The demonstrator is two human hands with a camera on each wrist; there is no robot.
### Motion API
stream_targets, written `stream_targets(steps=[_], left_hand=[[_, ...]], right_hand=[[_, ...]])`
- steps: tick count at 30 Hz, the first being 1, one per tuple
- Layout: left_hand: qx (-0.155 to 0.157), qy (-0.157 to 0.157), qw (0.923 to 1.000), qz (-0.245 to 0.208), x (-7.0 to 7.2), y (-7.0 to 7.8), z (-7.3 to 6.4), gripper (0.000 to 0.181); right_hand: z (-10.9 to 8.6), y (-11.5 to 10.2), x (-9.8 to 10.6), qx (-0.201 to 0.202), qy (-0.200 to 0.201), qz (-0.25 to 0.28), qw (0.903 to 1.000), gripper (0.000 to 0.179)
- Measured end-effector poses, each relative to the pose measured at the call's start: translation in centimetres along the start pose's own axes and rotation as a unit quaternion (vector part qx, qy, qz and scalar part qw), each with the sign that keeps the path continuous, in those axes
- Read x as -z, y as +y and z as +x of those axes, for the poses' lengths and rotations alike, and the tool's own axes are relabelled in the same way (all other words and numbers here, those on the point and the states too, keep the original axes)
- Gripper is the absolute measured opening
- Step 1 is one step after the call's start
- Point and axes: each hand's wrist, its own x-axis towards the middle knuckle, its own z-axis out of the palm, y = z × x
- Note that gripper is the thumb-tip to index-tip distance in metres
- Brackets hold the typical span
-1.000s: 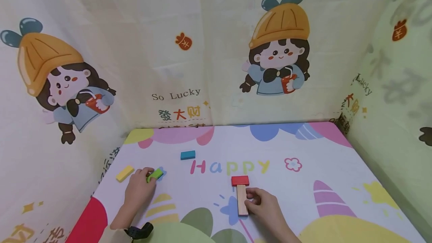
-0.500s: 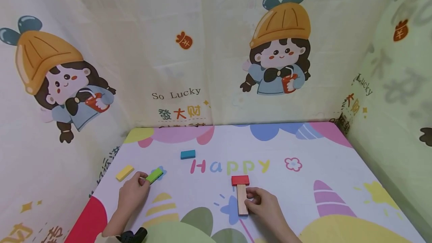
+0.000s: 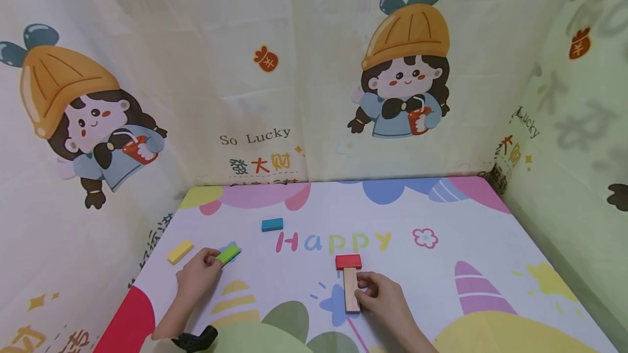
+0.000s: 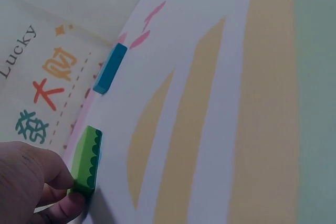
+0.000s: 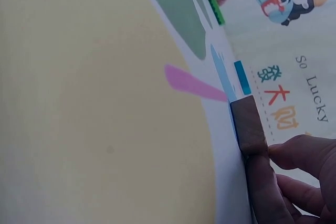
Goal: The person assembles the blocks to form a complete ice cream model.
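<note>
On the left, my left hand (image 3: 197, 277) pinches the near end of a green block (image 3: 228, 255) between thumb and fingers. The left wrist view shows that green block (image 4: 85, 160) with a scalloped dark-green edge. Right of centre, a plain wooden block (image 3: 350, 290) lies with its far end against a red block (image 3: 348, 262), making a T shape. My right hand (image 3: 385, 298) holds the wooden block at its right edge with bent fingers. In the right wrist view, the wooden block's near end (image 5: 249, 121) is dark, with the thumb at its corner.
A yellow block (image 3: 180, 252) lies left of my left hand, and a blue block (image 3: 272, 225) lies farther back. The printed tabletop (image 3: 314, 271) meets cloth walls (image 3: 319, 70) at the back and sides.
My left hand first drew back a little to the left, then shifted slightly right, the green block now a touch farther right. The right hand and the wooden and red blocks stay put.
</note>
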Motion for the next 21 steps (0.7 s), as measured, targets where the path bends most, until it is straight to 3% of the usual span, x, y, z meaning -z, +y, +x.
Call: stream_targets(steps=[7, 21], left_hand=[[-0.015, -0.001, 0.9999, -0.008, -1.0, 1.6, -0.1, 0.030], [-0.061, -0.010, 0.9979, -0.019, -4.9, 6.2, 0.2, 0.025]], right_hand=[[0.0, 0.0, 0.1, 0.005, 0.000, -0.002, 1.0000, 0.031], [0.1, 0.3, 0.2, 0.024, 0.003, 0.006, 0.9997, 0.032]])
